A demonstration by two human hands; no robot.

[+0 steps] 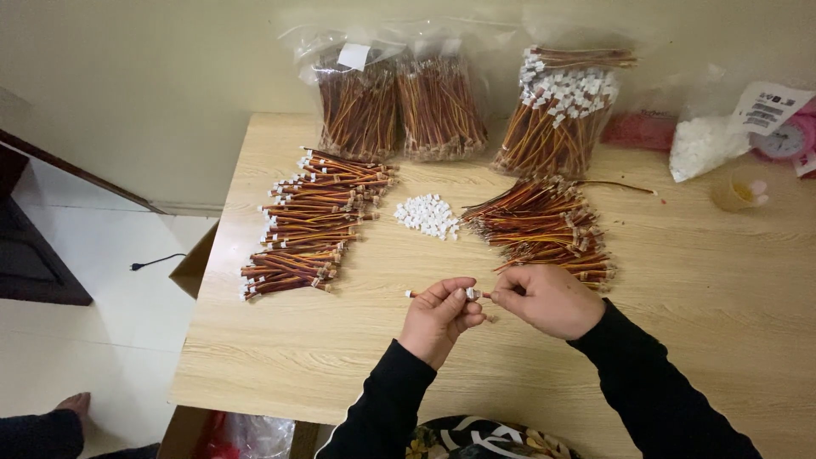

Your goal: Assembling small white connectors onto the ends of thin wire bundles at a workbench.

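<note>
Short wire lead (438,294): thin, red-orange strands, small white connector (473,293) at one end; lower centre of frame, just above desk (697,280). Left hand (438,319): fingers curled, pinching the lead near the connector, wrist bent upward, black sleeve. Right hand (548,299): closed, fingertips pinching at the connector, touching the left. Loose white connectors (427,214), small heap, centre. Finished leads (310,223), left of centre; bare leads (548,225), right of centre. Bagged bundles (442,106), upper frame.
</note>
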